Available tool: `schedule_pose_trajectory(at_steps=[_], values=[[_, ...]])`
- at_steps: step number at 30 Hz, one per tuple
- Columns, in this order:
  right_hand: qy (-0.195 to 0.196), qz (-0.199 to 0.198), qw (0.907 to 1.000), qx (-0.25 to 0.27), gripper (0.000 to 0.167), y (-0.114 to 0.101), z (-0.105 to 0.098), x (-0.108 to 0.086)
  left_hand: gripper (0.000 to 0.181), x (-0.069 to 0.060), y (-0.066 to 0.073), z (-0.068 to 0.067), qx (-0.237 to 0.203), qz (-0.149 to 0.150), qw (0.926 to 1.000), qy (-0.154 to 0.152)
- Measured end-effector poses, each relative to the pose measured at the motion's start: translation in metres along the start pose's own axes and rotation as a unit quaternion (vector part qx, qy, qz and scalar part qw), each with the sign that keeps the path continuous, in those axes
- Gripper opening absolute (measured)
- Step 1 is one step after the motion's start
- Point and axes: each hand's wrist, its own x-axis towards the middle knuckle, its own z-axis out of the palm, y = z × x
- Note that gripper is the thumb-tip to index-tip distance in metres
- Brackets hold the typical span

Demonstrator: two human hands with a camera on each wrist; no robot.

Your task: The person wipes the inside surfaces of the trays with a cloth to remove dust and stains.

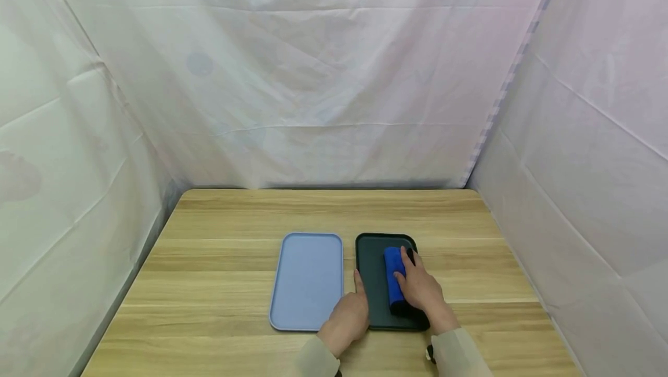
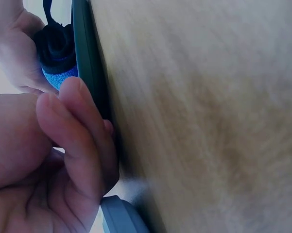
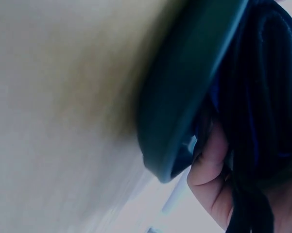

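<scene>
A blue roll (image 1: 394,275) is being grasped by the right hand (image 1: 421,289), its thumb and fingers being curled about it, over the right part of a dark tray (image 1: 373,284). By the tray's left edge the left hand (image 1: 348,313) is being held with its index finger stretched along the rim; whether the rim is also being pinched cannot be told. The step in hand is being judged as a placing of the roll on the tray (a lifting away is not being ruled out by one moment). For the next move, a gentle loosening of the right hand is probably being called for, with the tray being kept steady.

Farther out, a light blue tray (image 1: 308,281) is being carried by the counter (image 1: 219,284), just left of the dark one. Only in the head view is the full layout of both trays being shown. In the left wrist view, the roll's coiled black end and a dark strap (image 2: 48,12) are being revealed; in the right wrist view, its layers are being seen close up, beside the tray's raised wall.
</scene>
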Motion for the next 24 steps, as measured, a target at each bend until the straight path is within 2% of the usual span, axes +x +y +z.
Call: schedule_pose_trajectory(at_steps=[15,24], values=[[-0.005,-0.005,0.9999,-0.009,0.072,-0.001,-0.008,0.015,0.107,-0.001,0.001,0.0,0.008,-0.004,1.0,0.001],[-0.005,0.007,0.9999,-0.006,0.071,-0.003,-0.007,0.026,0.107,0.0,0.001,0.001,0.011,-0.005,0.9999,-0.001]])
